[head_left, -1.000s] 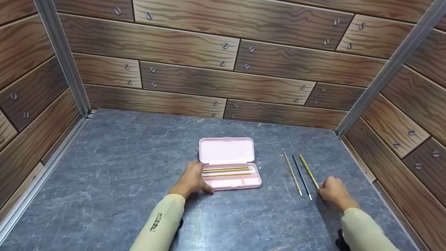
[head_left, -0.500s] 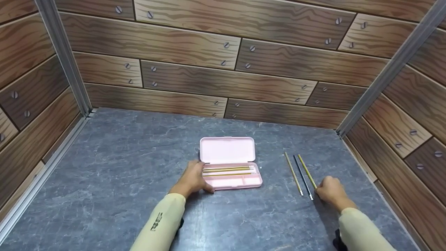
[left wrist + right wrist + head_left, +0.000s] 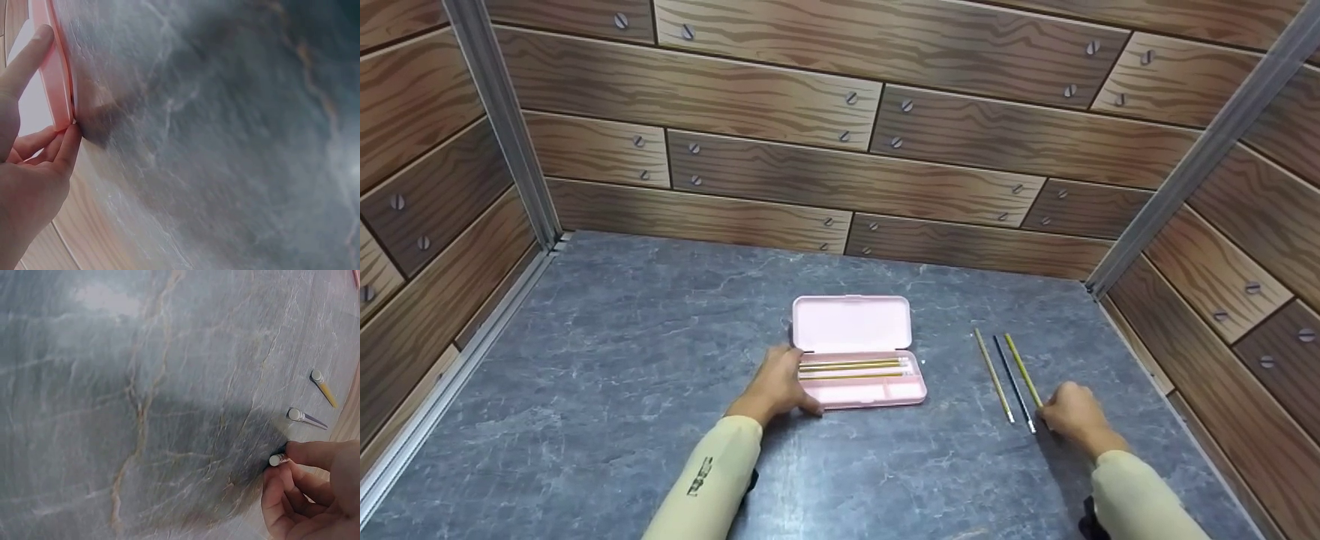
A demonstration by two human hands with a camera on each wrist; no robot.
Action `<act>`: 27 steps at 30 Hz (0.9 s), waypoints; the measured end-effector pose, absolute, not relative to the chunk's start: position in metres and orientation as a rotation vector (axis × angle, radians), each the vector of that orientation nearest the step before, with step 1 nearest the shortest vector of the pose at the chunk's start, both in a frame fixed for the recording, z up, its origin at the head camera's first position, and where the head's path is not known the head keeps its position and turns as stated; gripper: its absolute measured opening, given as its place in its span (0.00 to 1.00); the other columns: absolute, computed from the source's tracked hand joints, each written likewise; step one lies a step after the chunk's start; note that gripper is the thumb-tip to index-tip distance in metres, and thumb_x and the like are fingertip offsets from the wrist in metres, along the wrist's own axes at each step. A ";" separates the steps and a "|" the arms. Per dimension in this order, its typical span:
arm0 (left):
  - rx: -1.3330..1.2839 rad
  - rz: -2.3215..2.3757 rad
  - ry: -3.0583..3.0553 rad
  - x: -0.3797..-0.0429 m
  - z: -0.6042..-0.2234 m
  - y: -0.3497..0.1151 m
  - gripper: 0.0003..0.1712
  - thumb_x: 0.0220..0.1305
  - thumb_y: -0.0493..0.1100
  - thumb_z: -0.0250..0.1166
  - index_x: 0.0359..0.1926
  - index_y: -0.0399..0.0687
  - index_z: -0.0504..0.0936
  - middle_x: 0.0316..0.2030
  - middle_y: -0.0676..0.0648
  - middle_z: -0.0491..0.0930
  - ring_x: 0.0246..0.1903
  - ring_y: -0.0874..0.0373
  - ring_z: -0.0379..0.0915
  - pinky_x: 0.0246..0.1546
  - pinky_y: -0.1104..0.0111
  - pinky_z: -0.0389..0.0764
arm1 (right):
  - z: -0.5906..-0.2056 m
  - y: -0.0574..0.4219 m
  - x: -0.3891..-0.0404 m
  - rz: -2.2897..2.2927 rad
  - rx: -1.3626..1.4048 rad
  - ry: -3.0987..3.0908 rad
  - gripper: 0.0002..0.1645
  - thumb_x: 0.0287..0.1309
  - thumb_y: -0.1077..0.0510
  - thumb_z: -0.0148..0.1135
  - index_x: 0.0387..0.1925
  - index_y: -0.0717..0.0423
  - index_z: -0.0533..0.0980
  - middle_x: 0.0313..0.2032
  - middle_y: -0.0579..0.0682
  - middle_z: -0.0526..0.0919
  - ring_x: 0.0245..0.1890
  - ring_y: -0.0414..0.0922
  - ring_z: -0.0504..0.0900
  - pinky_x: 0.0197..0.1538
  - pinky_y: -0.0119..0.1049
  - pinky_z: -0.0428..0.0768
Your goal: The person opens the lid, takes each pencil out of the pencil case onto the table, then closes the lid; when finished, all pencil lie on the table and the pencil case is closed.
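A pink pencil case [image 3: 851,324] lies with its lid folded back on the table. Several gold pencils [image 3: 851,366] lie lengthwise in its long back compartment. My left hand [image 3: 775,381] grips the case's left end, thumb at the front side; in the left wrist view the fingertips sit at the case's corner [image 3: 61,98]. To the right, my right hand [image 3: 1072,414] pinches the eraser end of a yellow pencil [image 3: 1023,370] between thumb and fingers. Beside it lie a dark blue pencil [image 3: 1014,382] and a gold pencil [image 3: 994,375], eraser ends toward me.
The grey marbled table [image 3: 660,322] is closed in by wood-patterned walls [image 3: 780,165] at the back and both sides. Metal posts [image 3: 502,120] stand at the corners. Small divided compartments [image 3: 904,390] line the case's front.
My right hand has shifted the yellow pencil slightly left, nearer the dark blue one. The left hand has stayed on the case. The head view has drifted a little.
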State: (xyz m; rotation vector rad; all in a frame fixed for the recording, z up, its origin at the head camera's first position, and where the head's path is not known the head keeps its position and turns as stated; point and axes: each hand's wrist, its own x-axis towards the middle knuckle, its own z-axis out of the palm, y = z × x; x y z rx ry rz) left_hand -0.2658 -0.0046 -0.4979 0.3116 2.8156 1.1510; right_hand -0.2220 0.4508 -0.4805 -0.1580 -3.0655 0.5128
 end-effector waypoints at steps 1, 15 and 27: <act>0.309 1.155 2.813 -0.266 -0.498 -0.005 0.54 0.26 0.43 0.89 0.60 0.32 0.77 0.56 0.35 0.76 0.62 0.41 0.69 0.68 0.52 0.71 | -0.481 0.451 -0.222 0.515 -0.158 -3.062 0.14 0.42 0.64 0.63 0.08 0.54 0.71 0.09 0.40 0.67 0.13 0.42 0.66 0.18 0.35 0.66; 0.352 1.153 2.827 -0.265 -0.496 -0.004 0.52 0.28 0.43 0.89 0.58 0.30 0.78 0.57 0.33 0.76 0.62 0.39 0.69 0.68 0.52 0.71 | -0.471 0.446 -0.225 0.584 -0.289 -3.048 0.19 0.56 0.56 0.60 0.14 0.60 0.79 0.12 0.44 0.74 0.15 0.44 0.73 0.20 0.38 0.72; 0.343 1.167 2.826 -0.264 -0.498 -0.006 0.50 0.28 0.41 0.89 0.58 0.31 0.78 0.55 0.34 0.77 0.60 0.41 0.70 0.66 0.52 0.73 | -0.452 0.369 -0.255 0.664 0.115 -2.877 0.10 0.58 0.60 0.66 0.32 0.66 0.85 0.30 0.58 0.88 0.29 0.46 0.83 0.35 0.41 0.82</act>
